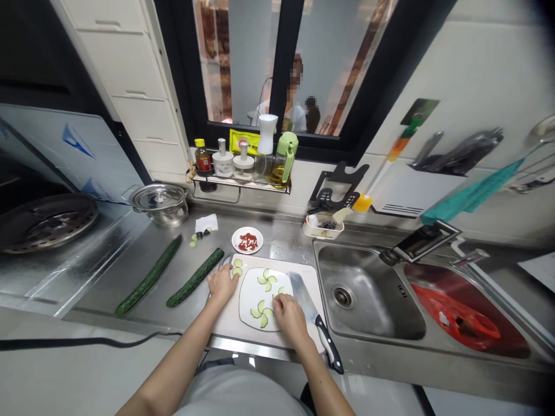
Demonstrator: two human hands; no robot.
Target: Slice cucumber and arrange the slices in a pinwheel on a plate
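Observation:
A white plate (254, 292) lies on a white cutting board (303, 271) at the counter's front edge, with cucumber slices (262, 309) laid out on it in pinwheel shapes. My right hand (289, 316) rests on the plate's right side, fingers pinched at a slice. My left hand (221, 283) sits at the board's left edge, fingers curled beside loose cucumber slices (237, 267). A cleaver (309, 306) with a black handle lies on the board just right of my right hand.
Two whole cucumbers (151, 274) (195, 277) lie left of the board. A small dish of red bits (247, 240) stands behind it. A steel sink (364, 294) is to the right, a red basin (459, 318) beyond it. A lidded pot (160, 202) and condiment rack (243, 173) stand at the back.

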